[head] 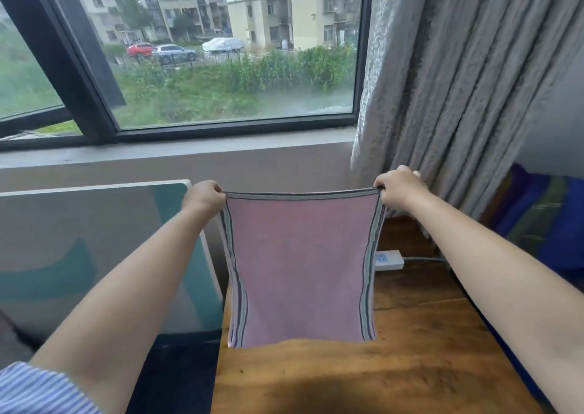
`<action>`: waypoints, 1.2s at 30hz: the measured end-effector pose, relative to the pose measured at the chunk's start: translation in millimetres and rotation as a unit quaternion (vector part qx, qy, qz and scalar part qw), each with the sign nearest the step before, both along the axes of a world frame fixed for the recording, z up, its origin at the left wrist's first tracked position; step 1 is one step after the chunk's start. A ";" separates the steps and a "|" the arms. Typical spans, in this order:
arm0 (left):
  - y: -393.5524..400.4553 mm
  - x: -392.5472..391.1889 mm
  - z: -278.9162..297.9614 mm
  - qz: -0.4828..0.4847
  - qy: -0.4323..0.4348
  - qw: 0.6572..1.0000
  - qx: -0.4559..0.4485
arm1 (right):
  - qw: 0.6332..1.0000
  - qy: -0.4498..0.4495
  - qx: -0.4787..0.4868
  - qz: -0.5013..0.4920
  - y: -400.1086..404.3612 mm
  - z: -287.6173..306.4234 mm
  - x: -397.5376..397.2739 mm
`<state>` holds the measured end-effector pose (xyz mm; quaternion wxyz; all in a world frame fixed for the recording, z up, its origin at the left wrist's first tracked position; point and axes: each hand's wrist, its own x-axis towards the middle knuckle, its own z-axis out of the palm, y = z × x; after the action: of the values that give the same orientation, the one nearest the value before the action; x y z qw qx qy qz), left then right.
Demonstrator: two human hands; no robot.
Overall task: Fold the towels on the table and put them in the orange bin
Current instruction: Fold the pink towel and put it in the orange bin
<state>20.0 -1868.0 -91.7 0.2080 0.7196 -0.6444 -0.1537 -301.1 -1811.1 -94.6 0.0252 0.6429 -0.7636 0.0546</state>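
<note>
A pink woven towel with grey and dark striped borders (301, 265) is held up in the air above the brown wooden table (410, 366), between the window and the person, its lower hem hanging just above or barely at the tabletop; contact there cannot be judged. The top left corner is pinched by the left hand (205, 197) and the top right corner by the right hand (399, 187), each with fingers curled tightly round the hem, so that the upper edge is drawn nearly straight between them. The cloth is judged to be light and thoroughly limp: the side borders curve inward below the grips and the body hangs flat under its own weight, with two layers seemingly visible at the lower left corner, which suggests it may already be doubled. No stiffness can be relied on, so any edge left unsupported should be expected to sag or curl. The surface looks matt and slightly textured, so slipping from the fingers is thought unlikely, and nothing about it is fragile. Corners and hems are judged the best places to be gripped, since the striped borders give firmer, thicker edges and clear marks for alignment. A white power strip (389, 260) lies on the table behind the towel, near a grey pleated curtain (458, 81). The orange bin is not seen.
</note>
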 end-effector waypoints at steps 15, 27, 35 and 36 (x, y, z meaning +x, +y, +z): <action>-30.5 -7.5 -56.3 0.017 0.077 0.983 -0.167 | 0.953 -0.105 -0.275 0.080 -54.9 -52.4 -8.5; 98.4 34.2 -226.8 -0.306 -0.225 0.889 0.256 | 0.943 0.044 0.092 0.318 113.6 -242.1 16.2; 136.0 22.1 -265.2 -0.397 -0.379 0.727 0.413 | 0.901 0.107 0.313 0.282 155.7 -292.0 34.7; 140.2 21.2 -270.1 -0.408 -0.392 0.704 0.429 | 0.886 0.111 0.359 0.271 158.5 -296.6 36.2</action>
<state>41.2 -1727.8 -361.9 -0.4775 0.3931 -0.7632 -0.1872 -264.9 -1652.6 -391.2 -0.1385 0.7920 -0.5190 -0.2901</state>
